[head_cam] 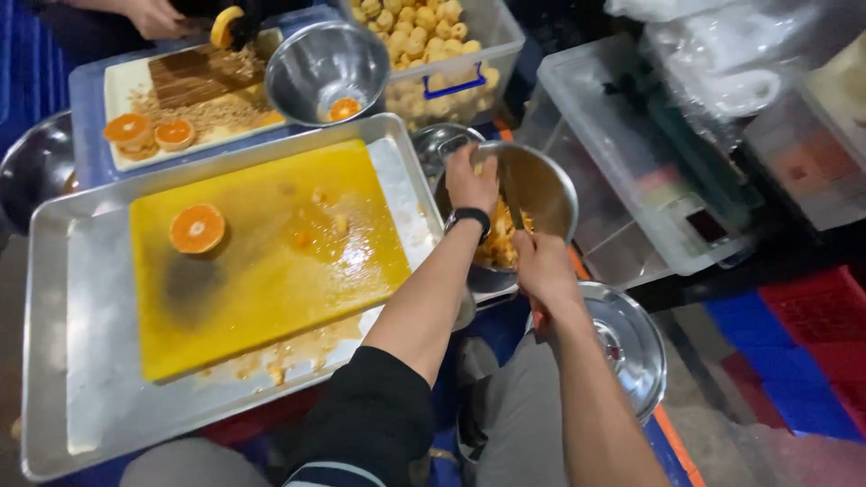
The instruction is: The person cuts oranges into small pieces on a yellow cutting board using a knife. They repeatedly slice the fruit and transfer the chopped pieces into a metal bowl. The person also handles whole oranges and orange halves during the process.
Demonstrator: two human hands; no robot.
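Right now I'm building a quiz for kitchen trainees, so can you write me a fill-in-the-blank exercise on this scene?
1. The left hand grips the rim of a tilted round ____ bowl.
2. One orange half lies cut side up on the ____ rectangular cutting board.
3. That board rests in a large metal ____.
4. A black watch is on the ____ wrist.

Missing: metal; yellow; tray; left

Blue floor mats [812,379] underneath. Directly on them: metal tray [54,361]; right of tray, steel lid [631,347], clear bins [613,171].
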